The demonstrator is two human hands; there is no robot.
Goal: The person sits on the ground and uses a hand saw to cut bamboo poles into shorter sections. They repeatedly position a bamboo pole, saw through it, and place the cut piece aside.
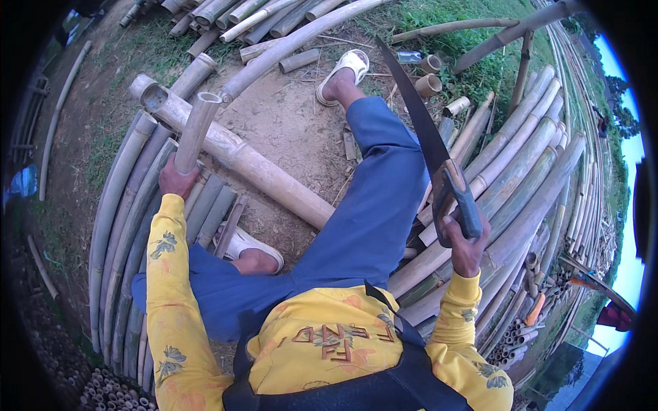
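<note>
My left hand [178, 177] is closed round the lower end of a short bamboo piece [195, 133], whose hollow cut end tilts up and away. On the right, my right hand [467, 241] grips the handle of a hand saw [421, 130]; its long dark blade points up and forward, apart from any bamboo. Between the hands a thick bamboo pole [247, 159] lies slantwise on the ground and runs toward my leg. Behind the left hand's piece, a long thinner bamboo pole [288, 48] reaches away to the upper right.
Bamboo poles [123, 198] lie stacked at my left, and a larger stack [521, 164] lies at my right. More cut bamboo [274, 20] is heaped ahead. A clear plastic bottle [409, 57] rests on grass near short offcuts [428, 85]. My sandalled foot [343, 75] stands on bare soil.
</note>
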